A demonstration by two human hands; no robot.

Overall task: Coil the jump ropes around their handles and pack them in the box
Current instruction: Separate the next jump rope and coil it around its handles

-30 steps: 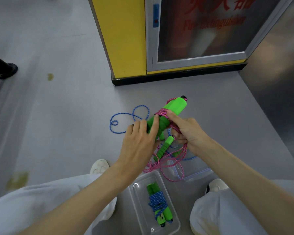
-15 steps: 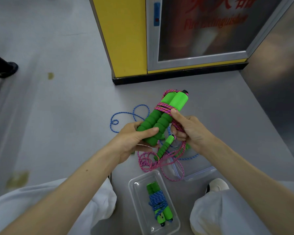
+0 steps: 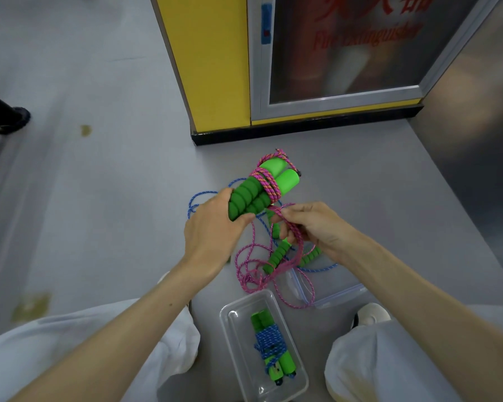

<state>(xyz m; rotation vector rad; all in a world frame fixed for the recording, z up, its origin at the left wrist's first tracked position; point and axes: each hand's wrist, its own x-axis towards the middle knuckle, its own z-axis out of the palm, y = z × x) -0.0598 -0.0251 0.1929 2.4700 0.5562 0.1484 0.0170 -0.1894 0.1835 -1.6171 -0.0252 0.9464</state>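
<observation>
They are winding the pink rope [image 3: 269, 187]. Beyond the box [image 3: 230, 317], held up off the floor, the left hand [image 3: 212, 227] grips the two green handles [image 3: 244, 201] side by side, with a few turns already round their far ends. The right hand [image 3: 320, 227] pinches the loose strand, and its slack lies tangled on the floor just beyond the box. Inside the box lies one blue-roped bundle [image 3: 269, 343]. Next, I judge, the right hand must carry the strand round the handles, taut, minding snags.

Right hand [image 3: 317, 227] drawn off handles [image 3: 288, 181], pulling pink rope [image 3: 267, 182].
</observation>
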